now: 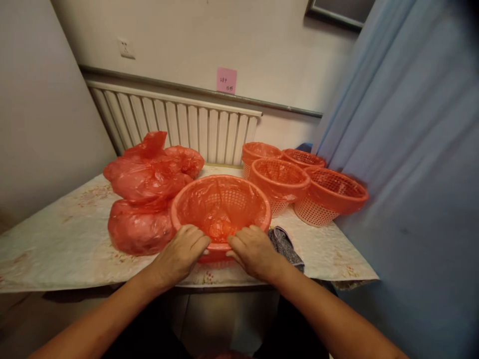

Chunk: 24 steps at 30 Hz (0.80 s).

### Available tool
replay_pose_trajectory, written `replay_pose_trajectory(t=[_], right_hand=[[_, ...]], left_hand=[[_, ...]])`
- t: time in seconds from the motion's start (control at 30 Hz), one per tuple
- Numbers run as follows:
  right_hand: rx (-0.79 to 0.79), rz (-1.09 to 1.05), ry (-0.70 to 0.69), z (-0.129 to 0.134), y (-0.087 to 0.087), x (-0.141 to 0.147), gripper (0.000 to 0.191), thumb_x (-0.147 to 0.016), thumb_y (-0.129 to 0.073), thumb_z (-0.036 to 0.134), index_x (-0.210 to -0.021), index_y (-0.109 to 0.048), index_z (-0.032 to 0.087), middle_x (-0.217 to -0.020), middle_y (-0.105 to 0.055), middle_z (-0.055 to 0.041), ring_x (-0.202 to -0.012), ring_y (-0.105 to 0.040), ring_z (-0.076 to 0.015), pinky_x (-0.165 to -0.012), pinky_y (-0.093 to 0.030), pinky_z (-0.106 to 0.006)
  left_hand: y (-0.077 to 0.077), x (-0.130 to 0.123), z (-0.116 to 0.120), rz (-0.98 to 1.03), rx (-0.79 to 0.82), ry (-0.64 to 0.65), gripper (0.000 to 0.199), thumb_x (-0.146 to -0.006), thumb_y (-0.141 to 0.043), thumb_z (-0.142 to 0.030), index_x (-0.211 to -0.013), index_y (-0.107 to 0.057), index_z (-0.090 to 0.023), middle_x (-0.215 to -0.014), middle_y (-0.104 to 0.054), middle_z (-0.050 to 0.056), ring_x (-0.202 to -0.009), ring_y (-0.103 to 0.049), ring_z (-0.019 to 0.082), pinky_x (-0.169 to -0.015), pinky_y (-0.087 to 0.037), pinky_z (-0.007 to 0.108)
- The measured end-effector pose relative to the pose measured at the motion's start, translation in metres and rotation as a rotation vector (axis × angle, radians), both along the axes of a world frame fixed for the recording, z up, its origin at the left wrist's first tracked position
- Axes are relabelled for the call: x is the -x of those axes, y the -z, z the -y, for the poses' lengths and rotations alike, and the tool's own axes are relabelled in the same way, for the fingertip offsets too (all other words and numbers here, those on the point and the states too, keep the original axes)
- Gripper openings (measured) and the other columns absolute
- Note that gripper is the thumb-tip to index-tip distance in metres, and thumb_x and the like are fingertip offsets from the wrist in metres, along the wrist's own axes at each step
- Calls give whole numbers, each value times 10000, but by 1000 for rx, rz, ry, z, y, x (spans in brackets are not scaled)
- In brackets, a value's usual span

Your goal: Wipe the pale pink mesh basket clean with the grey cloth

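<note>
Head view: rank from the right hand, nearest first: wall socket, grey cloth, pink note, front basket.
From the right hand:
1. Front basket: its rim is in the grip.
2. Grey cloth: just right, on the table.
3. Pink note: on the wall ahead.
4. Wall socket: on the wall, far left.

We find open passage above the near basket and over the tablecloth's left end; bulging red bags block its left, four lined baskets its right.

Basket on tbl nr front, bags to L, 4 more baskets R-rear, radiator behind tbl.
</note>
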State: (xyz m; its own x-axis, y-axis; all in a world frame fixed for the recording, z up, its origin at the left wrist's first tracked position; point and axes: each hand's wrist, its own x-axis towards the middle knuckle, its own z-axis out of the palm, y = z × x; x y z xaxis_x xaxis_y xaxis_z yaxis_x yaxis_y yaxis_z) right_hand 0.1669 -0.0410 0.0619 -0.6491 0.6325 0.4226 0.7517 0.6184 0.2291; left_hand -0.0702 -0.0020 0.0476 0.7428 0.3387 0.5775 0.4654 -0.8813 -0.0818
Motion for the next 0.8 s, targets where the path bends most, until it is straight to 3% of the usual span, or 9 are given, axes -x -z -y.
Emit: replay_pose_trajectory(t=[0.17,0.23,0.33,0.4,0.5,0.67,0.73,0.8], right_hand=[[-3,-137,-26,-20,9,-58,225,-935,-490,353,-967,-601,160,-869,-608,-81,-870,-519,-220,-822,-402,-392],[0,-231,-26,-25,14,-75,230,-924,-501,303,-1083,-588,161,-1046,-622,-119,-1064,-519,-249,-956,-392,-470],[57,-376,-1,-23,17,-87,454,-906,-549,335,-1324,-473,175,-1369,-498,-157,-1331,-380,-275,-1081,-327,-532],[126,-517,14,-16,18,-90,584,-893,-571,402,-1413,-393,203,-1465,-412,-143,-1387,-325,-274,-1118,-304,-526],[190,-872,42,-10,24,-91,576,-925,-488,466,-1440,-366,241,-1491,-392,-109,-1387,-348,-255,-1141,-288,-506],[160,-1549,76,-30,47,-83,539,-980,-290,480,-1435,-348,198,-1485,-394,-138,-1346,-422,-225,-1091,-368,-475],[166,-1653,113,-41,58,-72,554,-975,-287,488,-1434,-349,183,-1487,-391,-143,-1346,-420,-215,-1092,-367,-459],[182,-1605,146,-44,67,-58,533,-972,-296,476,-1412,-395,192,-1466,-428,-120,-1354,-401,-201,-1108,-342,-441]], left_hand=[[-7,10,-12,17,52,38,231,-971,-358,-158,-902,-579,-154,-790,-549,49,-789,-472,198,-758,-414,376],[-8,13,-15,23,95,44,219,-980,-361,-196,-944,-573,-155,-837,-566,59,-848,-498,206,-823,-430,402],[-8,17,-15,43,161,38,188,-972,-425,-249,-1072,-563,-169,-1009,-606,90,-1072,-517,244,-973,-413,455],[-6,20,-12,122,179,-4,297,-960,-462,-299,-1232,-509,-189,-1232,-566,125,-1267,-430,285,-1064,-357,508],[3,22,-7,403,172,-200,483,-964,-439,-350,-1425,-348,-240,-1476,-390,131,-1403,-292,315,-1129,-266,577],[15,13,-10,778,404,-533,542,-985,-357,-345,-1499,-226,-233,-1545,-310,141,-1401,-334,307,-1126,-310,569],[16,5,-14,862,530,-546,547,-985,-355,-360,-1499,-238,-211,-1544,-308,163,-1398,-341,311,-1121,-317,568],[16,-3,-16,937,618,-504,541,-976,-383,-384,-1479,-295,-206,-1531,-340,159,-1399,-340,307,-1135,-289,558]])
